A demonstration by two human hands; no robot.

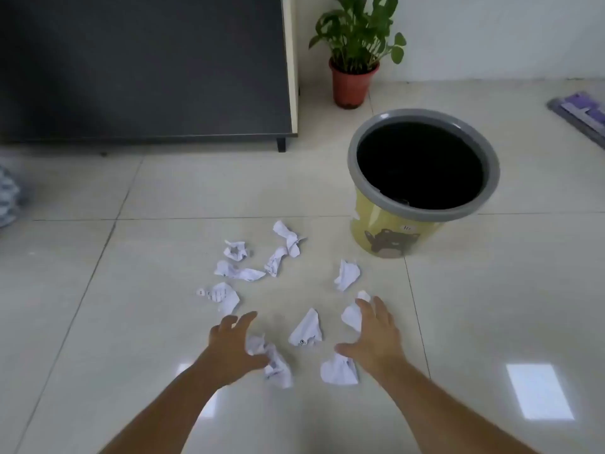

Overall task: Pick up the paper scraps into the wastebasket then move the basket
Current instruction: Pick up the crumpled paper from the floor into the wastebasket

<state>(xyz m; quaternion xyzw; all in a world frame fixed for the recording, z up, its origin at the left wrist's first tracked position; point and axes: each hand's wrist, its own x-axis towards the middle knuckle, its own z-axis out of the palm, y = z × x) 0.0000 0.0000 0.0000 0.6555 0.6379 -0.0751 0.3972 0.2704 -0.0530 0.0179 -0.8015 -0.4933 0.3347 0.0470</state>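
Note:
Several crumpled white paper scraps lie scattered on the pale tiled floor, among them a triangular scrap [306, 329] between my hands and a scrap [347, 274] nearer the basket. The yellow wastebasket [386, 237] with a grey rim [355, 178] and a dark inside stands upright to the upper right of the scraps. My left hand [233, 347] hovers with fingers spread, touching a crumpled scrap [273, 363] at its thumb side. My right hand [376, 335] is spread over a scrap [352, 316] under its fingers, with another scrap [339, 370] below its thumb.
A dark cabinet [144, 67] on short legs fills the upper left. A green plant in a red pot [352, 83] stands by the wall behind the basket. A purple flat object [582, 113] lies at the right edge, a striped cloth [8, 198] at the left edge.

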